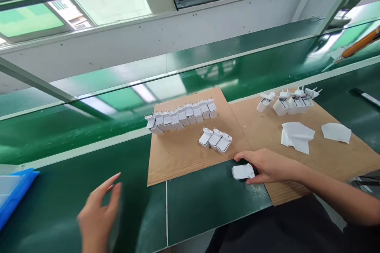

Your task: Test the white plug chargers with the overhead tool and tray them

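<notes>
My right hand (pixel 265 165) is curled around a white plug adapter (pixel 242 171) low over the green bench, its thumb along the near side and a finger along the far side. Two short pins show at the adapter's right end. Off to the left, my left hand (pixel 99 211) is over the bench, slightly blurred, with thumb and fingers apart and nothing between them. Three more white adapters (pixel 215 140) lie side by side on the cardboard (pixel 178 158), just beyond my right hand. Behind them stands a long slanting row of white adapters (pixel 182 116), pins upward.
On the right-hand cardboard (pixel 261 134) are another group of white adapters (pixel 289 102) and two white sheet pieces, one crumpled (pixel 297 136), one flatter (pixel 336 132). A blue-edged tray (pixel 19 195) is at far left. An orange-handled tool (pixel 360 43) projects in at upper right.
</notes>
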Demonstrator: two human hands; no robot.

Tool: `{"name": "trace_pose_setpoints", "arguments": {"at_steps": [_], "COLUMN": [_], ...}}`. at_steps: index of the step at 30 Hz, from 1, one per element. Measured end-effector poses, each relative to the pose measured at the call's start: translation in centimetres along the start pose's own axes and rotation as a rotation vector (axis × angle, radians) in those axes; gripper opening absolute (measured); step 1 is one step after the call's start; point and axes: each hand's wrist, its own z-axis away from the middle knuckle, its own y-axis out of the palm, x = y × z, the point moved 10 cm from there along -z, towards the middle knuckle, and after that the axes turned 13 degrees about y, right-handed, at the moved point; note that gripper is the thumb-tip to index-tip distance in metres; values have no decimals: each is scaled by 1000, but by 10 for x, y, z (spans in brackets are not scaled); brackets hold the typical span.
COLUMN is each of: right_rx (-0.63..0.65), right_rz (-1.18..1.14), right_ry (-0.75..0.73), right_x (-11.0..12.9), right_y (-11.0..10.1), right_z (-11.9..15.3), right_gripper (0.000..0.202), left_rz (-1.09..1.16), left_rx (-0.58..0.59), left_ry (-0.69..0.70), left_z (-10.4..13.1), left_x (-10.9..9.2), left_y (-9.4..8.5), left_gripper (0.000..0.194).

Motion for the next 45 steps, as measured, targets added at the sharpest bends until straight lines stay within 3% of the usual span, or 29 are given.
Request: {"name": "trace_pose_setpoints", "arguments": {"at_steps": [1, 2, 6, 8, 10, 13, 19, 26, 33, 45], "right_rx": [-6, -2, -6, -46, -78, -58, -22, 5, 39, -54], "right_rz": [25, 38, 30, 4, -19, -14, -15, -230, -302, -308], "right_ry": [-26, -51, -137, -169, -189, -236, -290, -295, -239, -209], "right_x": [5, 8, 11, 8, 3, 2, -2, -18, -28, -33], "right_y": [2, 3, -12, -29, -47, -61, -65, -51, -40, -37], "right_z": [-5, -9, -16, -19, -24, -36, -60, -73, -85, -92], "right_gripper": [45, 37, 26, 27, 29, 30, 32, 66, 64, 56], "left_rz": [80, 216, 626, 717, 812, 915, 898, 709, 657, 598], "left_rx": [-11, 59, 297, 357, 377, 370, 287, 262, 222, 185], "left_ry": [2, 57, 173, 98, 8, -37, 37, 83, 87, 77], "left_z": [2, -1, -27, -41, -49, -53, -48, -46, -45, -50], "left_x": [-16, -40, -140, -165, -178, -187, -187, -189, -193, -183], "left_y": [10, 32, 111, 137, 152, 162, 168, 162, 153, 146], "left_gripper": [28, 31, 69, 73, 70, 62, 48, 47, 45, 42]}}
